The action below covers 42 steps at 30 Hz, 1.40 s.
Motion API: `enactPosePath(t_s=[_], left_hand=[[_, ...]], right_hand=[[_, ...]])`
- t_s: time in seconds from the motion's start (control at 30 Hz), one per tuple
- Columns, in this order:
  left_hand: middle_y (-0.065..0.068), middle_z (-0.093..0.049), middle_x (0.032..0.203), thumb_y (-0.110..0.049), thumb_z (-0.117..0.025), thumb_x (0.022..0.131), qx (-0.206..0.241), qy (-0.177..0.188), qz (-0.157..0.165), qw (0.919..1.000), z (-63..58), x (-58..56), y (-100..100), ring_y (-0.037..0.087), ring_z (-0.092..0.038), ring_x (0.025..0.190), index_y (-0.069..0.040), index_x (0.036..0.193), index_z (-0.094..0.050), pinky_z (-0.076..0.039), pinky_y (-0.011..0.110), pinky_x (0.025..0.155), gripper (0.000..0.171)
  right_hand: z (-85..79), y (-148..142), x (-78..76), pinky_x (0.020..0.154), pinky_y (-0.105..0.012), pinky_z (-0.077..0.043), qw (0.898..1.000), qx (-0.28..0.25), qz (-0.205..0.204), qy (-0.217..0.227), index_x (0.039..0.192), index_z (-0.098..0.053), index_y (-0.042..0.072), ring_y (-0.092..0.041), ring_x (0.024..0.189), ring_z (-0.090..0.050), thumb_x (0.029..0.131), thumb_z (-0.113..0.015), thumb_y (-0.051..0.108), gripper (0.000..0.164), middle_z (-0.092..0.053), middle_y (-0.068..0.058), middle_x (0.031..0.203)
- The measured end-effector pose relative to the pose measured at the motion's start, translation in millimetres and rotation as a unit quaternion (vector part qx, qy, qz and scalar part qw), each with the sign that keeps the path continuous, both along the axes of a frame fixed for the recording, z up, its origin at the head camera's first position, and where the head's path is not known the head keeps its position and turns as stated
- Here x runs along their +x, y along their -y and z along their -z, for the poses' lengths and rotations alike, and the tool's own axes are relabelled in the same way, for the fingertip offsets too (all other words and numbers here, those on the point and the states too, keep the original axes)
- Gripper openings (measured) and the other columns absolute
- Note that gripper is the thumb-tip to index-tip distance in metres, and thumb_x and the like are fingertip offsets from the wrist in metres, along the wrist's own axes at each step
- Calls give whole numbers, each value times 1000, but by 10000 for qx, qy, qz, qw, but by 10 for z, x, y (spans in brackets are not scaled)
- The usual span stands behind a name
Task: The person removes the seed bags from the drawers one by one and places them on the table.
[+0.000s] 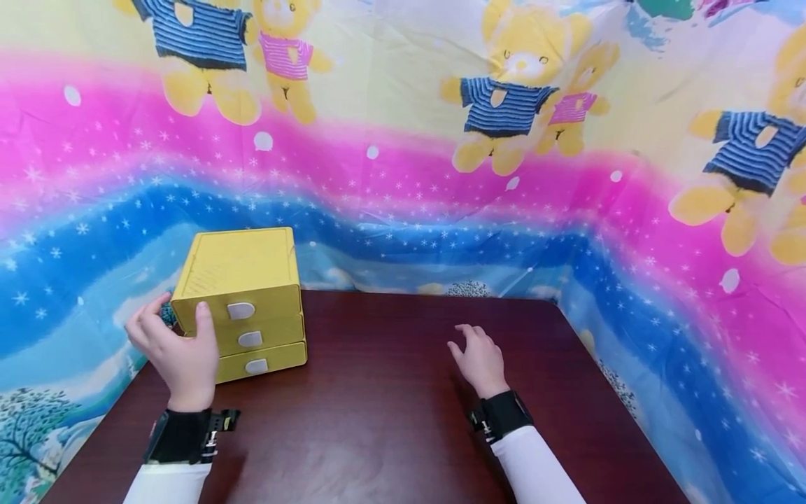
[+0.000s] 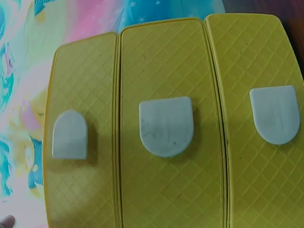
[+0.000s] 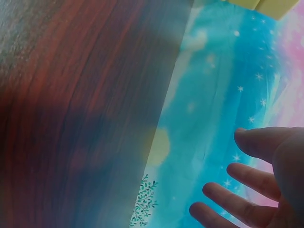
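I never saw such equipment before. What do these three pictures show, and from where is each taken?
No machine works here, only a person's bare left hand and right hand. The wide picture comes from a head-worn camera. The other two are taken from the wrists: the left one shows drawer fronts turned sideways, the right one shows fingers and the table. On the table stands a yellow drawer unit. The left hand is by its front corner; whether they touch is unclear. Neither hand appears to hold anything.

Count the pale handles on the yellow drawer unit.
3, stacked down the front of the yellow drawer unit: top handle, middle handle, bottom handle. Its back is hidden.
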<state>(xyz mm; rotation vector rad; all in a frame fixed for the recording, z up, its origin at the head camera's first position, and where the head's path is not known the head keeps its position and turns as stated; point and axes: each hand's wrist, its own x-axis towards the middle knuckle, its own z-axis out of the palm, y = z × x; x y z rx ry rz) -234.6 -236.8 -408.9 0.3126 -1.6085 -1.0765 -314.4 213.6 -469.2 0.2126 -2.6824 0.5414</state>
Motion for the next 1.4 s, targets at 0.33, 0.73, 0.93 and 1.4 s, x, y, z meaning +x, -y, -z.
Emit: enactPosePath(t_s=[0.33,0.73,0.93,1.4], left_hand=[[-3,-41,130,-35,-55,103,849,769,434,9925,75,-50,74,15,-45,114,-4,143,-44,-30,20,89,52],[-13,-42,128,-44,-46,106,1811,1574,959,9660,7,-127,244,-2,-42,104,-13,148,-42,-34,22,90,53],[1,-42,146,-47,-44,106,2097,1931,1239,9505,-6,-112,280,6,-46,117,-17,153,-39,-36,24,95,56],[1,-27,166,-52,-45,105,2597,2014,1733,9284,-10,-150,346,21,-32,145,-28,159,-34,-25,38,120,60]], right_hand=[[27,18,-10,89,-52,-55,10000,-68,26,-20,133,-65,6,-36,106,-68,94,-76,26,45,-66,-19,123],[15,44,-37,89,-52,-56,9999,-103,46,-41,133,-65,7,-35,106,-68,94,-75,29,46,-66,-18,124],[38,75,-50,89,-51,-56,9996,-248,90,55,133,-65,8,-35,107,-68,94,-75,28,45,-66,-18,124],[52,151,-103,87,-51,-56,9995,-291,101,-73,132,-65,9,-34,106,-68,94,-75,29,44,-66,-17,123]])
